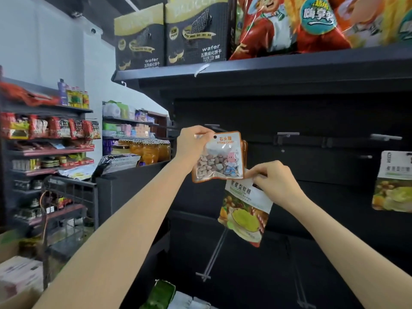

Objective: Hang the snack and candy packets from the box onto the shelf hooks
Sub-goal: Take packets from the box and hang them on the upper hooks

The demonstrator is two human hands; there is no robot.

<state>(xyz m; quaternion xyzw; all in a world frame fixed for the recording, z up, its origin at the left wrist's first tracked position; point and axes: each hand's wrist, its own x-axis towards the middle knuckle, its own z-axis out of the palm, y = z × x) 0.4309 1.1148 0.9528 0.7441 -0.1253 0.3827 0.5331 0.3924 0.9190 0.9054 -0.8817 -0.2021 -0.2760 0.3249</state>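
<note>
My left hand pinches the top left corner of an orange-edged stone candy packet, held up just below a shelf hook; more packets sit stacked behind it. My right hand grips the top of a white and green gummy packet that hangs below the stone candy. Another gummy packet hangs on a hook at the far right. Empty hooks stick out from the black back panel.
A black shelf overhead carries wafer boxes and snack bags. A lower hook juts out below the packets. More packets lie at the bottom. Stocked shelves and a cardboard box are at the left.
</note>
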